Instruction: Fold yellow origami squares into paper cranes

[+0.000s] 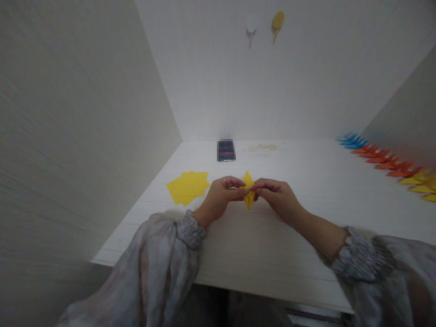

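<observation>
Between both hands, just above the white table, is a small yellow paper folded into a narrow diamond (pixel 247 177), with its points toward and away from me. My left hand (pixel 224 194) pinches its left side between thumb and fingers and wears a ring. At its right edge, my right hand (pixel 277 195) pinches the paper with thumb and forefinger. The fingertips cover the middle of the folds. Left of my left hand, flat yellow paper sheets (pixel 187 187) lie in a fanned, overlapping pile.
A dark phone-like device (pixel 226 151), its screen blurred, lies by the back wall. Along the right side runs a row of folded paper pieces: blue (pixel 354 141), orange (pixel 388 160) and yellow (pixel 422 182). Two hooks, one white (pixel 252 25) and one yellow (pixel 278 21), are on the wall.
</observation>
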`<state>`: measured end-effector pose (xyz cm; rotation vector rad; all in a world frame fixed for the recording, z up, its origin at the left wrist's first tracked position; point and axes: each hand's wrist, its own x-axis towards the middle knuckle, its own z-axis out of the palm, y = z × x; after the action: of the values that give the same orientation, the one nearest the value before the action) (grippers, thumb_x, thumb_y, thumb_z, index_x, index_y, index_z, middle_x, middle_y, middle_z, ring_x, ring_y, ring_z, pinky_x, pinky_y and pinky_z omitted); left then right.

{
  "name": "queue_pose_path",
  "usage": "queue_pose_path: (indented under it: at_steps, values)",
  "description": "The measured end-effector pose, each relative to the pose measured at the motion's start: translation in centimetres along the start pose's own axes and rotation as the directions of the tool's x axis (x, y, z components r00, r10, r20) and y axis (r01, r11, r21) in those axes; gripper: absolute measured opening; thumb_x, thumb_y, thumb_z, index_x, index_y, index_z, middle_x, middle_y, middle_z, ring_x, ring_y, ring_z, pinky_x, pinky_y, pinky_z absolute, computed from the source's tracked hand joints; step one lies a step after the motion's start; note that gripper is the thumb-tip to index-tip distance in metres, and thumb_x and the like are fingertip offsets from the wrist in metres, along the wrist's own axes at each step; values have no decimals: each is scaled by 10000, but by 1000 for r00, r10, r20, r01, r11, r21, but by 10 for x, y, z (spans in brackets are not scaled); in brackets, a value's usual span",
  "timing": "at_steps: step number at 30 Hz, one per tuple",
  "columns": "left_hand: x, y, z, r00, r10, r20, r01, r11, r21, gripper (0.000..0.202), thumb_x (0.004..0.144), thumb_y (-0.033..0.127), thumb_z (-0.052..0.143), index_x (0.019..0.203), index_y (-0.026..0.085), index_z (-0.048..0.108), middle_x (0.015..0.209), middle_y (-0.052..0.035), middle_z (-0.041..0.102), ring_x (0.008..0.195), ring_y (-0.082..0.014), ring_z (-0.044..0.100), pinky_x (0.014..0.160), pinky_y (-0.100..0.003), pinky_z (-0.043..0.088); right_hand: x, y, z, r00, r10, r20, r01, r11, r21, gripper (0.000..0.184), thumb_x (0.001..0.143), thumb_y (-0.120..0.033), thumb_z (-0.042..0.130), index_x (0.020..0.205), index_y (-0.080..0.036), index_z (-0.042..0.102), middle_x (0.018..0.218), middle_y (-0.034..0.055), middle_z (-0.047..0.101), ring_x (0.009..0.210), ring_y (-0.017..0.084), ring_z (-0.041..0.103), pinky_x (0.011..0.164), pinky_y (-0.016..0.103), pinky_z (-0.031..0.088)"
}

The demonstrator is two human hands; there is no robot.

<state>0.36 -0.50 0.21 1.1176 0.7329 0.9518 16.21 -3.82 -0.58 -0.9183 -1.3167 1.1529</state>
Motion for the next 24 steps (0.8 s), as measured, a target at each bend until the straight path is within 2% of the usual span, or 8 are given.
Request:
queue_pose_path:
  at_steps: [2,6,9,13,24]
  values:
    - [1,-1,0,1000,26,-4,-26,999,30,297,498,154,734,729,113,552,656,1,622,592,-117,608,598,-278,503,1,0,1,1000,12,-28,-13,1000,-16,69,662,-167,616,719,-189,646,633,-15,615,546,93,529,549,249,426]
    - [2,0,-1,996,86,-17,-85,995,48,332,492,143,732,744,125,517,652,18,603,550,-98,591,540,-230,479,3,0,3,1000,24,-17,-23,998,57,251,631,-173,659,867,-207,579,670,-25,632,548,95,556,532,242,431]
    - [2,0,-1,995,93,-18,-92,994,51,410,474,146,744,784,145,475,653,23,601,559,-113,597,549,-246,481,4,-1,3,998,49,-28,-47,996,78,330,614,-160,667,913,-206,535,601,-47,605,530,99,557,534,246,431]
    - [2,0,-1,998,61,-27,-59,996,61,487,469,161,752,828,171,423,623,36,598,546,-124,599,571,-277,486,4,-3,4,995,88,-54,-82,990,115,374,598,-135,662,931,-195,504,564,-62,590,520,98,555,548,248,442]
    - [0,3,1,999,18,-38,-18,1000,-7,479,490,153,736,831,173,400,588,45,595,511,-108,582,564,-252,467,5,-8,13,988,92,-127,-78,991,108,442,565,-151,690,873,-220,380,516,-100,545,480,100,539,541,267,463]
